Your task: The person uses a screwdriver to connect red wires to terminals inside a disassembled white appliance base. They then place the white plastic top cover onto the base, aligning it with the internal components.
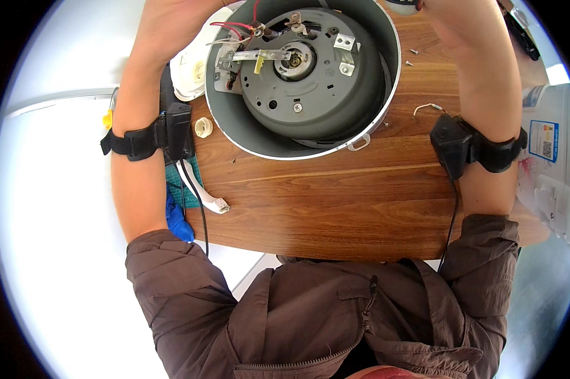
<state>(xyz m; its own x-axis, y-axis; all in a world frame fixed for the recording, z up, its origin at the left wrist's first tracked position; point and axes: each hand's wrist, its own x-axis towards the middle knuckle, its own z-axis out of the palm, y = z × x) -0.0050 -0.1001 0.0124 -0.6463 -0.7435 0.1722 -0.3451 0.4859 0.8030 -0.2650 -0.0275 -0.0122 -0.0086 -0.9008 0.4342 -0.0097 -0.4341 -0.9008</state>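
Observation:
A round appliance housing, which looks like a rice cooker's shell, lies with its inside exposed. In it sits a grey metal base with brackets, screws and a central spring part. Red wires run at its upper left. My left hand reaches past the housing's left side, mostly cut off by the upper edge. My right hand is at the upper right, its fingers out of the picture. Beside it shows a small part of a white-and-dark object; I cannot tell whether the hand grips it.
A white plastic cover, a small cream ring and a white handle lie left of the housing. Loose screws and a short wired part are on the wooden table. At right stands a white appliance body.

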